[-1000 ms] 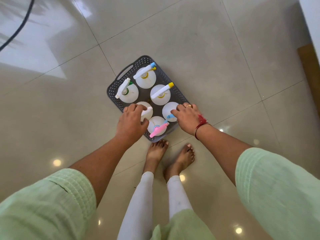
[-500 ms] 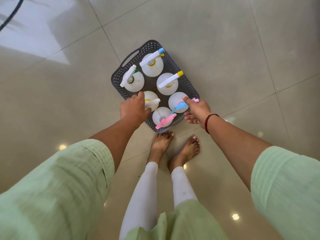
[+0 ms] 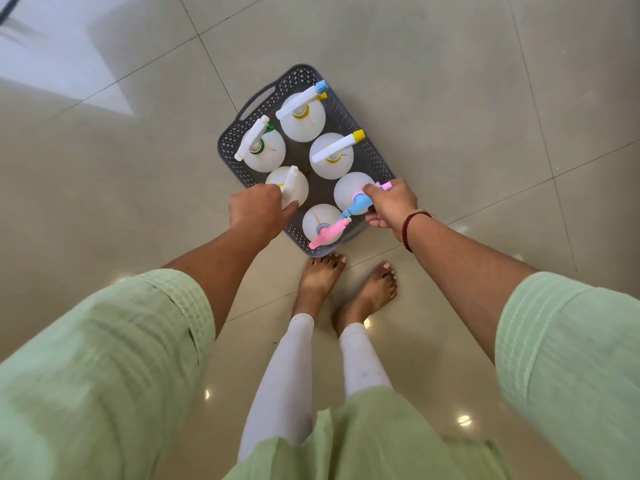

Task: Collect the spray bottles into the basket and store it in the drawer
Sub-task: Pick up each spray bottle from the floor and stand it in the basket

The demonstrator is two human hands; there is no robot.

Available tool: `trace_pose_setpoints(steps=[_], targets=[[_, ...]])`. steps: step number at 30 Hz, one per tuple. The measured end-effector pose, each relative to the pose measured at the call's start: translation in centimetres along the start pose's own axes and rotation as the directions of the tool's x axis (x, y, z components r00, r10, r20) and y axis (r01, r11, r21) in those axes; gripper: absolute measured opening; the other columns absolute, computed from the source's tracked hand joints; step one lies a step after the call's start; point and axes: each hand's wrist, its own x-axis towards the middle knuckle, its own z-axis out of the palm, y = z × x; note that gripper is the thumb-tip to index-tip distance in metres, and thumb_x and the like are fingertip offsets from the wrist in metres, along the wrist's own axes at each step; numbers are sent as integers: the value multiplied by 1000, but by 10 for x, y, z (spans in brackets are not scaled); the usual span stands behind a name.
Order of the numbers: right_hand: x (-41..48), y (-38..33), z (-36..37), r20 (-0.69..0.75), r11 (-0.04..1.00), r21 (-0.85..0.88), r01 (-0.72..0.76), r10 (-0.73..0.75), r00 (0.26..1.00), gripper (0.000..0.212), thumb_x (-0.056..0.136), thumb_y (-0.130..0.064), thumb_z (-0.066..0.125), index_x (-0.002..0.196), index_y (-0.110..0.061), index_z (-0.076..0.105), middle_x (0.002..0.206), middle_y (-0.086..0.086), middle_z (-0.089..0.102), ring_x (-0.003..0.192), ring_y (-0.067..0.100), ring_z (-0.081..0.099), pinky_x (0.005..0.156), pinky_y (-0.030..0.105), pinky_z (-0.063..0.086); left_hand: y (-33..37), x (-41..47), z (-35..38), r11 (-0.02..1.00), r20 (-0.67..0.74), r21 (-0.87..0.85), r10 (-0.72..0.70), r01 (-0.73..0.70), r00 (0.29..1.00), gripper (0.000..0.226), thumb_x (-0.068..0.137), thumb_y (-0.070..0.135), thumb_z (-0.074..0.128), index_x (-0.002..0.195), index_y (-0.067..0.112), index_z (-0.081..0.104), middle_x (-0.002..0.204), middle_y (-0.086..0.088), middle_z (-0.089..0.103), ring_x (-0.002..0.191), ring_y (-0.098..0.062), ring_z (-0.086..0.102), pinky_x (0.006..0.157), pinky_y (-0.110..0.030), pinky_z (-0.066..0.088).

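Note:
A grey lattice basket (image 3: 341, 105) stands on the tiled floor just in front of my bare feet. Several white spray bottles stand upright in it, two to a row. The far ones have white triggers with blue (image 3: 301, 123), green (image 3: 263, 154) and yellow (image 3: 332, 161) tips. The near ones carry a blue trigger (image 3: 349, 192) and a pink trigger (image 3: 320, 221). My left hand (image 3: 258, 209) is curled over the basket's left rim beside a white-trigger bottle (image 3: 292, 185). On the right rim sits my right hand (image 3: 391, 202), thumb on top and fingers underneath.
Glossy beige floor tiles stretch all around the basket. My feet (image 3: 320, 271) touch its near end. A dark cable (image 3: 7, 5) crosses the top left corner. My green sleeves fill the lower corners. No drawer is in view.
Both hands have slid off the near bottles' tops outward to the basket's left and right rims. The view has shifted slightly, so the basket sits higher in frame.

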Motion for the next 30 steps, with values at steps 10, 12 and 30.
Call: trace_pose_setpoints(steps=[10, 12, 30], targets=[[-9, 10, 3, 47, 989, 0, -148, 148, 988, 45, 83, -51, 57, 82, -7, 60, 59, 5, 61, 47, 19, 59, 47, 22, 50, 29, -53, 22, 963, -104, -234, 115, -136, 988, 47, 82, 62, 51, 90, 16, 50, 88, -4, 62, 77, -29, 60, 62, -35, 42], [-8, 10, 5, 55, 991, -22, -130, 131, 990, 35, 82, -39, 56, 78, -5, 61, 52, 4, 59, 41, 19, 55, 43, 19, 46, 43, -51, 33, 983, 21, -63, 176, -174, 984, 52, 80, 66, 50, 94, 16, 52, 86, -2, 61, 78, -28, 62, 64, -32, 39], [-13, 0, 6, -18, 992, 55, -115, 116, 993, 36, 87, -28, 52, 97, 4, 64, 57, 9, 62, 45, 19, 57, 53, 28, 56, 35, -30, 35, 906, 84, 246, 335, -345, 939, 33, 90, 40, 50, 107, 11, 53, 90, -8, 65, 80, -29, 64, 64, -29, 33]])
